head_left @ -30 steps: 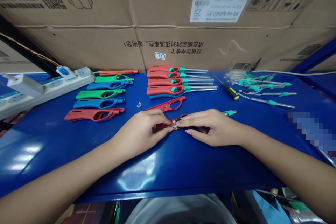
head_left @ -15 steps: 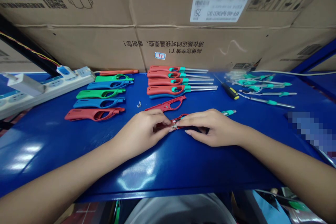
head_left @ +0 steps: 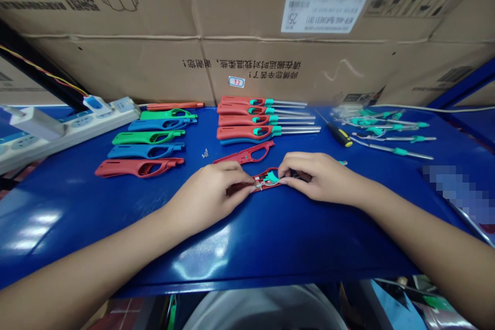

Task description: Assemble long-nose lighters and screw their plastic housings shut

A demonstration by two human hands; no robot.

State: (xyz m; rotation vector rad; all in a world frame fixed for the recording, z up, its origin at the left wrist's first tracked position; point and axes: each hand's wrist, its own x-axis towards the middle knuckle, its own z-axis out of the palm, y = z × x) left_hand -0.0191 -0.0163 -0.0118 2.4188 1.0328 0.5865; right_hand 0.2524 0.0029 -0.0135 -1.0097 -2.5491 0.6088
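A red lighter housing half (head_left: 266, 186) lies opened up between my hands, with a green trigger piece (head_left: 271, 177) and a thin wire inside it. My left hand (head_left: 220, 185) pinches the housing's left end, thumb and fingers closed around it. My right hand (head_left: 313, 175) pinches at its right side, beside the green piece; exactly what those fingertips grip is hidden. The tip of a metal tube (head_left: 343, 163) shows past the right hand. Just behind lies the other red housing half (head_left: 247, 155), and several small screws (head_left: 204, 153) are to its left.
Assembled red lighters (head_left: 243, 120) lie stacked at the back. Green, blue and red housings (head_left: 139, 167) line the left, near a white power strip (head_left: 81, 126). A screwdriver (head_left: 340, 134) and several metal tubes with green parts (head_left: 402, 151) lie right. A cardboard box (head_left: 154, 77) stands behind.
My right hand has drawn back slightly right and up, its fingers now more curled, uncovering the green trigger piece and wire. The left hand keeps its place on the housing.
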